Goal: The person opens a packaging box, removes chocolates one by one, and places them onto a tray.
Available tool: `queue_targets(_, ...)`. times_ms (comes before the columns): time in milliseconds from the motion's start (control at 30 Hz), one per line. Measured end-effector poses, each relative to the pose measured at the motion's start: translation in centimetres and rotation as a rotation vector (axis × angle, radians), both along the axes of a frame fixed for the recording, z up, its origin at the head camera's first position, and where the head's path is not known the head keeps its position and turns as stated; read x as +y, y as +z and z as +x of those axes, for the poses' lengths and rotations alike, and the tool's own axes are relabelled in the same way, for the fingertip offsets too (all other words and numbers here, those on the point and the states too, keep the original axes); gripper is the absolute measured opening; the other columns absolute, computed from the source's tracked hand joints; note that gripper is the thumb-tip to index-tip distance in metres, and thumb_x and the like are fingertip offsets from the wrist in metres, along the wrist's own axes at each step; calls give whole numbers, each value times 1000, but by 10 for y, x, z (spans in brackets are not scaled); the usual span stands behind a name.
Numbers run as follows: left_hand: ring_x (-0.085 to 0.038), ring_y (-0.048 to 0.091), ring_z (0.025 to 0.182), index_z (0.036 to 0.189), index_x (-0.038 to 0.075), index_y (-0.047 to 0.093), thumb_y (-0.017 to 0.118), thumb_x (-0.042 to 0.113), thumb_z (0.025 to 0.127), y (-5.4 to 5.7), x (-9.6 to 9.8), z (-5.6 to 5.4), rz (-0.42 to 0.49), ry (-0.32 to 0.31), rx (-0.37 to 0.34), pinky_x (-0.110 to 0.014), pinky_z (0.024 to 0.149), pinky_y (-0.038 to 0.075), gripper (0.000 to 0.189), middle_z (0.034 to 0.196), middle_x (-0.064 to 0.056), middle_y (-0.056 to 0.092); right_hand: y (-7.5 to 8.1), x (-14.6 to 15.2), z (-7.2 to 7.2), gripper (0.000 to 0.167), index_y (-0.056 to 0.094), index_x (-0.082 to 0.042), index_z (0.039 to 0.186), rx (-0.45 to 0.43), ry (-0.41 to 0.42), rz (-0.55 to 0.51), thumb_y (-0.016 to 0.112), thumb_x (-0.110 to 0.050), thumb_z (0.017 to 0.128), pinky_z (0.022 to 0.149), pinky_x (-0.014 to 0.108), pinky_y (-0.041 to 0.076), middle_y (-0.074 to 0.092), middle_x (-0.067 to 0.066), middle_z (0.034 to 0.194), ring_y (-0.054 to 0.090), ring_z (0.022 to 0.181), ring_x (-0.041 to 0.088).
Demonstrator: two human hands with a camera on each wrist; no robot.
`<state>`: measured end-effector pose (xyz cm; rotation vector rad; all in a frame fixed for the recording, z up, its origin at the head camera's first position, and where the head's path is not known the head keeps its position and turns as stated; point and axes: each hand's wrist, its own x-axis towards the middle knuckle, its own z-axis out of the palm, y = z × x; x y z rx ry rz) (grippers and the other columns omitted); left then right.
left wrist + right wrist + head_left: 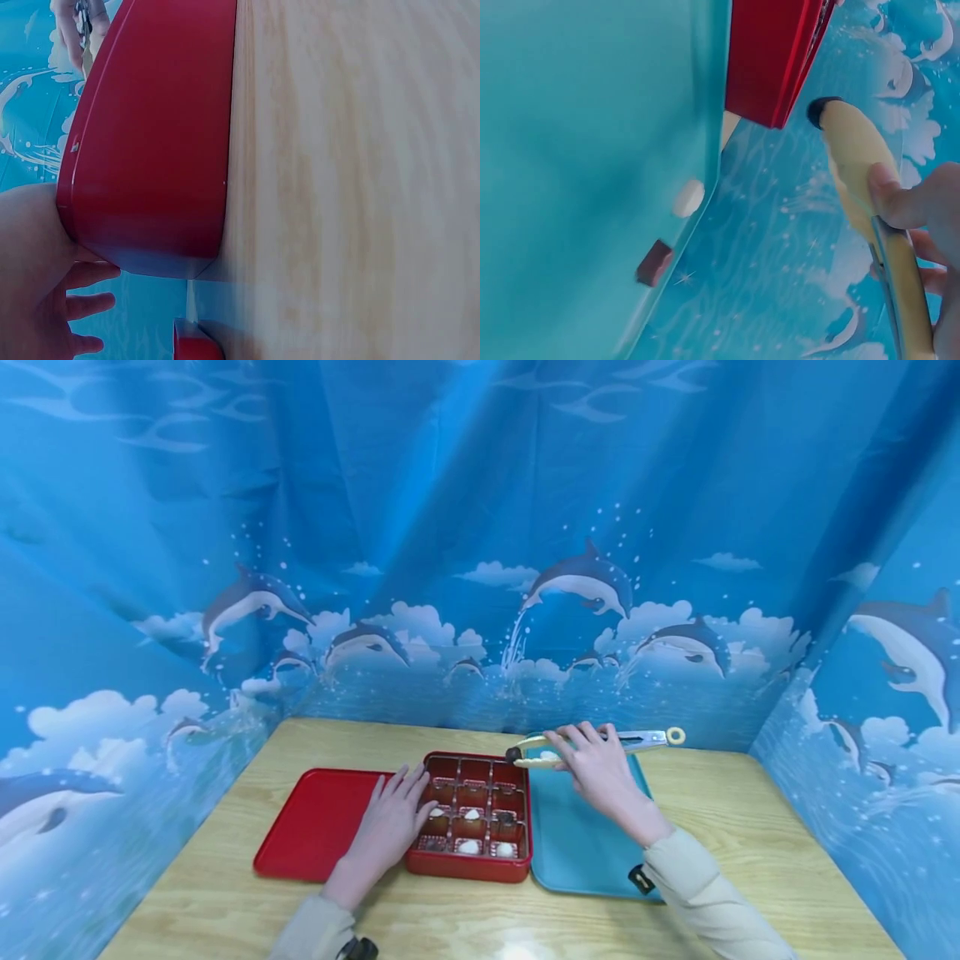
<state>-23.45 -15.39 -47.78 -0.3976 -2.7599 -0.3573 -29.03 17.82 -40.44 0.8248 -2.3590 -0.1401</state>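
Note:
My right hand (596, 768) grips a pair of tongs (855, 154) with cream-coloured tips and a metal handle. Pinched in the tips is a dark chocolate (513, 755), held near the back right corner of a red box (468, 864). Clear dividers split the box into compartments; the front ones hold white and dark chocolates (469, 847), while those at the back show no sweets. My left hand (393, 814) rests on the box's left rim with its fingers stretched out. In the left wrist view, the box's red side wall (154, 142) stands beside that hand.
A blue tray (585, 852) lies right of the box. On it the right wrist view shows a white sweet (689, 198) and a brown block-shaped one (655, 263). The red lid (322, 822) lies left of the box. A dolphin-print curtain (420, 568) hangs behind the wooden table (697, 827).

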Motion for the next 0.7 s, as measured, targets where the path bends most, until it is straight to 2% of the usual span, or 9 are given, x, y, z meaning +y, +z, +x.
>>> queue_targets(233, -40, 37, 146, 146, 2, 53, 60, 36, 102, 1, 0, 1, 4, 4, -8, -62, 117, 28, 56, 154, -15, 48, -9, 23, 0, 51, 65, -14, 135, 64, -28, -127, 80, -19, 87, 79, 52, 42, 68, 10, 117, 60, 106, 33)
queue_targets(467, -39, 36, 146, 146, 2, 53, 59, 37, 102, 1, 1, 1, 2, 0, -9, -62, 117, 27, 56, 154, -14, 47, -14, 60, 0, 52, 67, -10, 133, 81, -96, -142, 80, -5, 83, 79, 55, 40, 68, 13, 115, 59, 102, 36)
queue_targets(700, -40, 37, 145, 146, 2, 53, 60, 36, 102, 0, 0, 1, 4, 3, -6, -63, 117, 28, 56, 154, -14, 47, -22, 99, -3, 51, 68, -7, 129, 70, -168, -141, 82, -6, 80, 79, 58, 40, 69, 16, 112, 59, 101, 38)
